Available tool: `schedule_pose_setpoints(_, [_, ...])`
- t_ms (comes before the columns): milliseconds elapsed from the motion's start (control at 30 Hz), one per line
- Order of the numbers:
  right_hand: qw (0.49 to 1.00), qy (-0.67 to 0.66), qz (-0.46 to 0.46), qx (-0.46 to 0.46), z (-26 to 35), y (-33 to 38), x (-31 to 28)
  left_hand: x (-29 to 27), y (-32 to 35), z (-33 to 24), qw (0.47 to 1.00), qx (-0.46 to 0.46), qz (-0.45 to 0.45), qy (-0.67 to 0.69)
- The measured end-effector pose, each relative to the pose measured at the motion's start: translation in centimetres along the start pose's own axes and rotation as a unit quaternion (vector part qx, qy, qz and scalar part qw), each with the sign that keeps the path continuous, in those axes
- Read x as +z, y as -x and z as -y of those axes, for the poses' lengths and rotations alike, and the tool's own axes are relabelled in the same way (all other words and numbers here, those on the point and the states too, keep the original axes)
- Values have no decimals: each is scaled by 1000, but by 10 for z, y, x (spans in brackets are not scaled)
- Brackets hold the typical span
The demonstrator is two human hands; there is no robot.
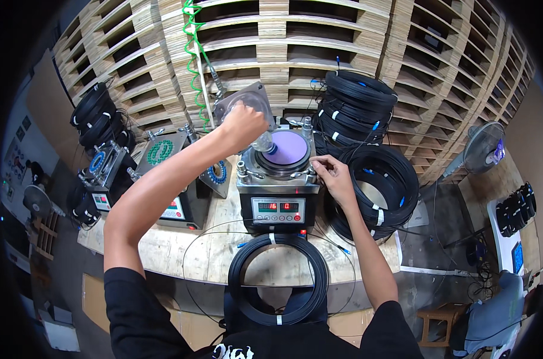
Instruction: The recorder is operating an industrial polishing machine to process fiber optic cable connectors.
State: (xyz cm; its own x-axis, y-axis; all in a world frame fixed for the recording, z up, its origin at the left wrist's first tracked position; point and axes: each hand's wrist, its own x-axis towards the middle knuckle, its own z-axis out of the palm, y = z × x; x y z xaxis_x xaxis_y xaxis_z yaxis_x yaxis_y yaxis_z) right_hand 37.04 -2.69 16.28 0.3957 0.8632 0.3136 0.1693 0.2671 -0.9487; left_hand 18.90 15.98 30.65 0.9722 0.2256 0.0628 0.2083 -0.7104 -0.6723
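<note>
My left hand point(245, 124) is closed around a clear plastic bottle point(262, 142), tilted with its blue-capped neck down at the round purple polishing pad point(292, 148). The pad sits on top of a metal polishing machine point(247, 187) with a red-lit digital panel. Behind the bottle a metal fixture plate point(258, 93) stands tilted up, partly hidden by my left hand. At the machine's right edge, next to a corner clamp post, is my right hand point(336, 178). Its thumb and forefinger come together there; whatever may be between them is too small to make out.
Two similar machines stand left, one with a green-ringed fixture point(160, 152). Black cable coils are stacked right point(356, 107), and one coil point(235, 272) hangs over the bench's front edge. Wooden pallets point(271, 51) rise behind. A fan point(485, 148) and a seated person point(493, 314) are right.
</note>
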Motion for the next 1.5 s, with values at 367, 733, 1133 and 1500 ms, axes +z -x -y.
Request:
schedule_pose_setpoints(367, [1000, 3, 8, -2, 0, 0, 0, 3, -58, -21, 998, -46, -17, 38])
schedule_pose_setpoints(733, [1000, 8, 8, -8, -5, 2, -1, 49, 103, -38, 782, -290, -261, 487])
schedule_pose_setpoints(1133, [1000, 9, -6, 1, -3, -3, 0, 206, 195, -126, 599, -472, -54, 645])
schedule_pose_setpoints(1500, [999, 39, 7, -10, -2, -2, -5, 197, 192, -138, 631, -459, -136, 610])
